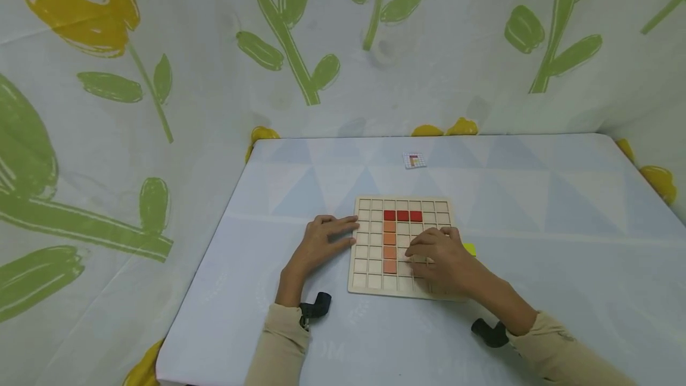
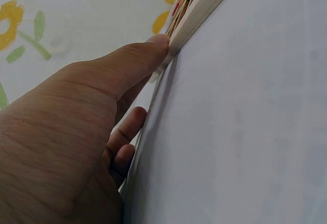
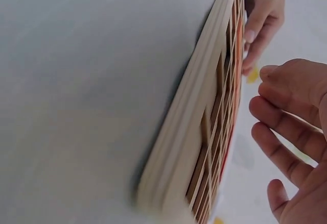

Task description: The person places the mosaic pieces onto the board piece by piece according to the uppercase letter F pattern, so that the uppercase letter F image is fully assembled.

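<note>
A pale wooden grid board [image 1: 375, 285] lies flat on the table. Three red square tiles [image 1: 402, 215] form a row near its far side, and a column of several orange tiles [image 1: 389, 239] runs toward the near side below the leftmost red one. My left hand [image 1: 324, 243] rests at the board's left edge, its thumb [image 2: 138, 63] touching the side of the wood and its fingers extended. Over the right part of the board hovers my right hand [image 1: 442, 258], fingers slightly bent and apart. In the right wrist view nothing shows between those fingers [image 3: 278, 122].
Something bright yellow [image 1: 469, 249] shows at the board's right edge, partly behind the right hand. Farther back lies a small card [image 1: 414, 161] printed with a coloured grid. A flower-patterned cloth [image 1: 429, 88] hangs behind the table [image 1: 563, 267].
</note>
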